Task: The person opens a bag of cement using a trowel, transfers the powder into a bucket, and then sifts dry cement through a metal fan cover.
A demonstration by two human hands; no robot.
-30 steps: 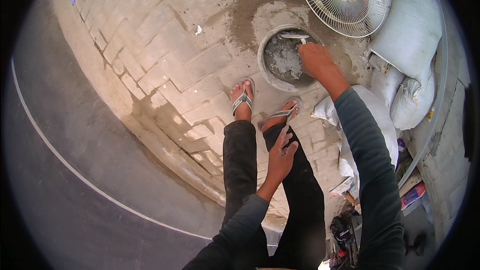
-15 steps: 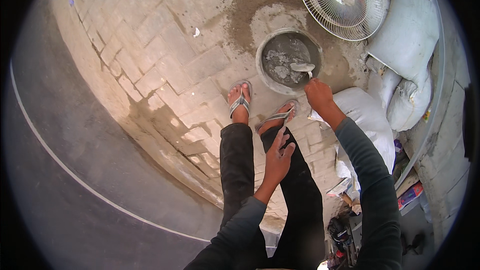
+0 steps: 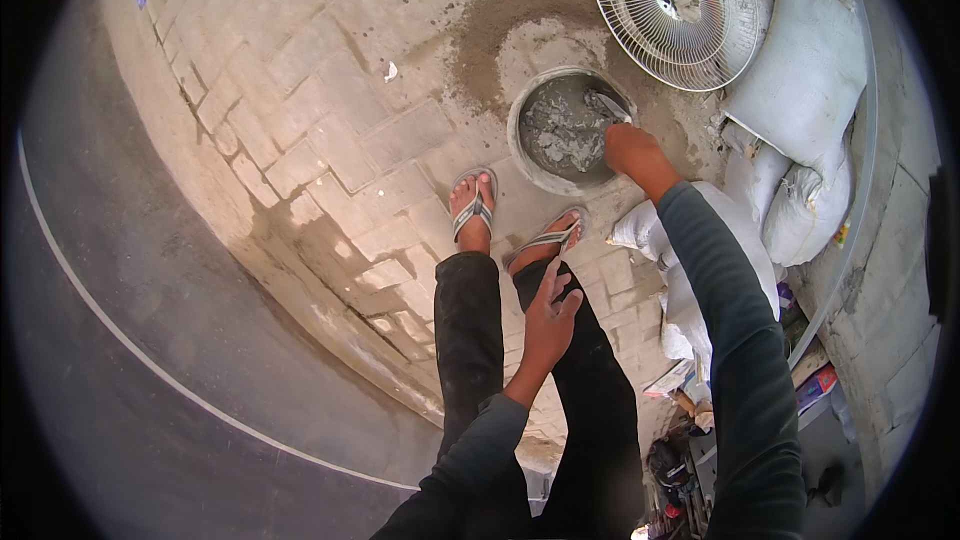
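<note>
Trowel [image 3: 609, 106] inside the round pan [image 3: 514, 135]

Your left hand [image 3: 549, 325] hangs over your right leg [image 3: 597, 380], fingers loosely spread, holding nothing. At one o'clock from it, your right hand [image 3: 632, 152] curls tight round the trowel's handle; the blade sits at the pan's two o'clock, by grey mortar [image 3: 568, 137]. Beyond, at one o'clock, lies a white fan guard [image 3: 640, 25].

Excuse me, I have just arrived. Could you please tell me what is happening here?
A person is working grey wet mix in a round basin on the paving. The right hand grips a trowel-like tool, its blade inside the basin near the far right rim. The left hand holds nothing visible, fingers loosely extended over the right trouser leg. A white wire grille and white sacks lie nearby.
</note>
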